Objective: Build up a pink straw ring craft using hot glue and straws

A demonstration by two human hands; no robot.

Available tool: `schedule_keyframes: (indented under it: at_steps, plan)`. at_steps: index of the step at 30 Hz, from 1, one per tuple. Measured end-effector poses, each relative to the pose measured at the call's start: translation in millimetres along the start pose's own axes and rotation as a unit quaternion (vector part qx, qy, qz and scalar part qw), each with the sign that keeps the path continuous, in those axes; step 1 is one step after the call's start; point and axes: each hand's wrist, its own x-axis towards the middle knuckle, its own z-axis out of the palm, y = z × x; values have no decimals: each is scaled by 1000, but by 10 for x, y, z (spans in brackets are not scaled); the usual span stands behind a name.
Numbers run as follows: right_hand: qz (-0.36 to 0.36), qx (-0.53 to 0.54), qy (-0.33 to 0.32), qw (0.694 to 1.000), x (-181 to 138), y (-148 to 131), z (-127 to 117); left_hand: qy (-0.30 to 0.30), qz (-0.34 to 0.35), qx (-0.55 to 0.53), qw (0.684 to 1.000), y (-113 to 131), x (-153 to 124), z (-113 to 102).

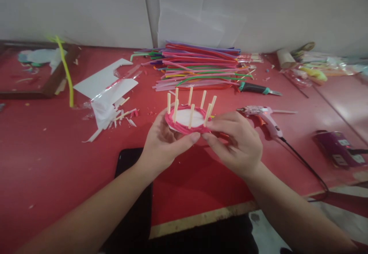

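Above the front of the table I hold a small round basket base [188,118] with a white disc in the middle and a red-pink strand wound around its rim. Several short wooden sticks stand upright around its edge. My left hand [165,139] is closed around the left side and underside, its thumb along the front rim. At the right front, my right hand [235,141] pinches the red-pink strand against the rim. Part of that strand shows beneath its fingers; the rest is hidden by the hand.
Colourful pipe cleaners [198,64] lie piled by the wall. A utility knife [258,88], a pink glue gun [263,116] with its cord, and a purple power socket box [339,148] are to the right. Cut white paper [106,81] lies left, a black phone [129,200] in front.
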Motion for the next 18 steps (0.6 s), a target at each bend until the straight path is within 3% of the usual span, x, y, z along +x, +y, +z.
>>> schedule_keyframes:
  at_steps: [8,18]
  plan:
    - [46,68,21,996,-6,12,-24,7,27,18,999,3,-3,-22]
    - [125,44,-41,990,79,-61,-105,-3,23,37,999,23,-9,-33]
